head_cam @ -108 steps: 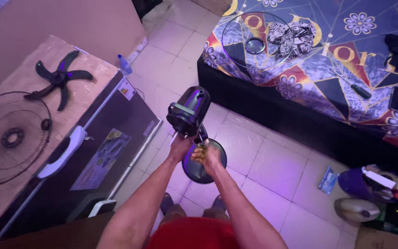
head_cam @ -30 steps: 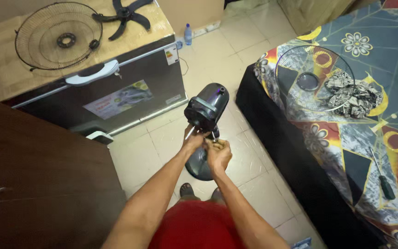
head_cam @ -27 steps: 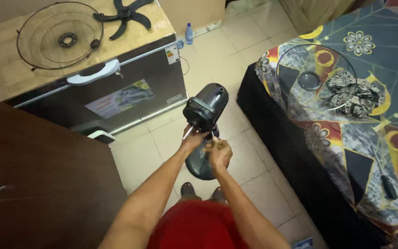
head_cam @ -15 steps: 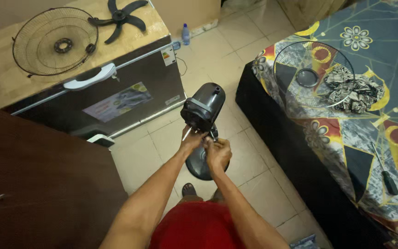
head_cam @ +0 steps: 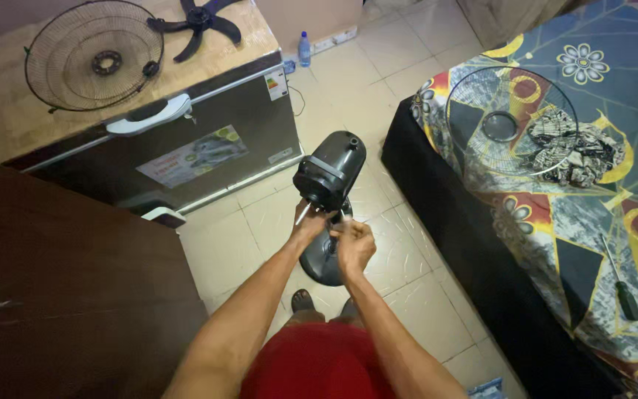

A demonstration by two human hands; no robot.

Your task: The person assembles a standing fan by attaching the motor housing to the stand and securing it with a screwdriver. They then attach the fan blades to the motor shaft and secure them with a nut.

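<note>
Hands [head_cam: 332, 230] pinching fan motor [head_cam: 329, 171] underside, chest freezer [head_cam: 208, 148] left, bed edge [head_cam: 437, 222] right

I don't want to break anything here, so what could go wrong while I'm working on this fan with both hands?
1. Both hands, left hand and right hand, work just under the motor head; the fan stands only on its round base and might tip.
2. The bare shaft beside your left hand could jab it.
3. The screwdriver lies near the bed's edge and may roll off.
</note>
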